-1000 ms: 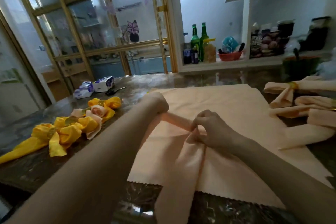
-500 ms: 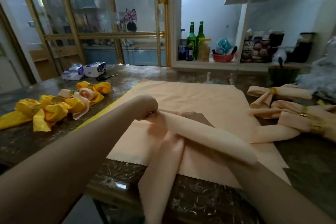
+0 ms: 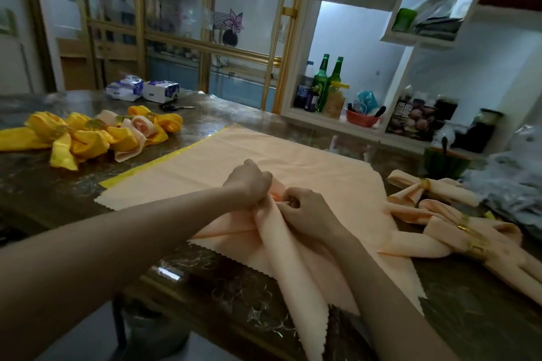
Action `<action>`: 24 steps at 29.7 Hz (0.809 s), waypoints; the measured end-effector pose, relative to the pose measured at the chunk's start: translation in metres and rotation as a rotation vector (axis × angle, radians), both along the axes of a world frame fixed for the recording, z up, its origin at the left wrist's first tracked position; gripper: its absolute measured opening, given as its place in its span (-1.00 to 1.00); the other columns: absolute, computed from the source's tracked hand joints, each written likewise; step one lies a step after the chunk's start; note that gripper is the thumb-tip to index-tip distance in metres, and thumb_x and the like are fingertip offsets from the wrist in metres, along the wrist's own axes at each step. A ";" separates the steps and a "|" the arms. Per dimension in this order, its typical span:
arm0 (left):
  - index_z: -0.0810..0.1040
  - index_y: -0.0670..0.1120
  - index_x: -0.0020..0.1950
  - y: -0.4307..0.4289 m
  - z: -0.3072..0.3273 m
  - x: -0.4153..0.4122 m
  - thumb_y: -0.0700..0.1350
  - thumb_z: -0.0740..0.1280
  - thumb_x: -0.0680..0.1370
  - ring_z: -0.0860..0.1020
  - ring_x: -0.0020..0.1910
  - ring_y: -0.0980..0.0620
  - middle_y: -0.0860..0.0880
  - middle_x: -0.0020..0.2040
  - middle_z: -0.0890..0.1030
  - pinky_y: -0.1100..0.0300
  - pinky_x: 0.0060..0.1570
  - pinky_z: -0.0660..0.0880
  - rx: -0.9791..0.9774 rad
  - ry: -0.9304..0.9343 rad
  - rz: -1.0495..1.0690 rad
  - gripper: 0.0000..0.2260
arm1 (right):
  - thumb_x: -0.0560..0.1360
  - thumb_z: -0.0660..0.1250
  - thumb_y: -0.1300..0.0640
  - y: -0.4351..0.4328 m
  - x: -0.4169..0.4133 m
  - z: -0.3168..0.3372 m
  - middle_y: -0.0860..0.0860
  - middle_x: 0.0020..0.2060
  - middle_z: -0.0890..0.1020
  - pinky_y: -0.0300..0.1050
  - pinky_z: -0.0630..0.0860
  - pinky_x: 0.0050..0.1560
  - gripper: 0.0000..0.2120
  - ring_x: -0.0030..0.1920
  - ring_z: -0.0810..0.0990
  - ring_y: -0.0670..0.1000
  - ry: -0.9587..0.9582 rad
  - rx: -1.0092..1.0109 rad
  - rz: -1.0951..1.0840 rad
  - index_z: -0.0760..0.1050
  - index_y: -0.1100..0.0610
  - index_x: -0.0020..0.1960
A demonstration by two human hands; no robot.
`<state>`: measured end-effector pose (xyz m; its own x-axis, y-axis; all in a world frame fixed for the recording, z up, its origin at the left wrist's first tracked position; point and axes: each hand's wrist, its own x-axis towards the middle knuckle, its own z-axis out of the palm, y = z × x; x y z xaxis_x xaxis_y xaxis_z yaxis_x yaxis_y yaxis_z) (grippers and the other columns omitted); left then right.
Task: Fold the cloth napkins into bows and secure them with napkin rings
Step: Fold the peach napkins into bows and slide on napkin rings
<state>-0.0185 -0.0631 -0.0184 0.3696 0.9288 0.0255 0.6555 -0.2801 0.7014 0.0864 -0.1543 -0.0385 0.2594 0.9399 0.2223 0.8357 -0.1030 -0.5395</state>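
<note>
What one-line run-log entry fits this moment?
step: shaping bow | left hand: grips peach napkin | right hand: pinches same napkin | finished bows: at right

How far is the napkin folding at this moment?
Done: peach bows with gold rings lie at the right, yellow bows at the left. In hand: the left hand and right hand pinch a peach napkin; no ring shows on it. Left: ring it, then fold the flat napkins beneath.
</note>
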 end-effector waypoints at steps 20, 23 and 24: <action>0.61 -0.15 -0.01 0.016 0.003 -0.028 -0.14 0.56 0.18 0.61 -0.12 0.03 -0.07 -0.09 0.65 0.15 -0.07 0.59 -0.301 -0.213 -0.458 -0.59 | 0.32 0.52 0.12 0.008 0.014 0.003 -0.03 -0.29 0.58 -0.19 0.51 -0.22 -0.78 -0.28 0.51 -0.11 0.204 0.271 0.050 0.50 0.14 -0.17; 0.59 -0.11 -0.03 0.009 0.014 -0.026 -0.24 0.54 0.32 0.59 -0.16 0.06 -0.06 -0.12 0.64 0.26 -0.20 0.58 -0.293 -0.287 -0.495 -0.73 | 0.32 0.52 0.20 0.005 0.013 0.017 -0.03 -0.22 0.59 -0.13 0.56 -0.16 -0.76 -0.21 0.55 -0.08 0.269 0.366 0.040 0.51 0.12 -0.08; 0.59 -0.11 -0.04 0.014 0.010 -0.020 -0.26 0.51 0.35 0.60 -0.18 0.06 -0.07 -0.12 0.64 0.26 -0.22 0.58 -0.312 -0.318 -0.478 -0.77 | 0.35 0.50 0.20 0.001 0.014 0.022 -0.03 -0.19 0.59 -0.19 0.56 -0.15 -0.73 -0.19 0.56 -0.11 0.321 0.382 0.025 0.50 0.09 -0.02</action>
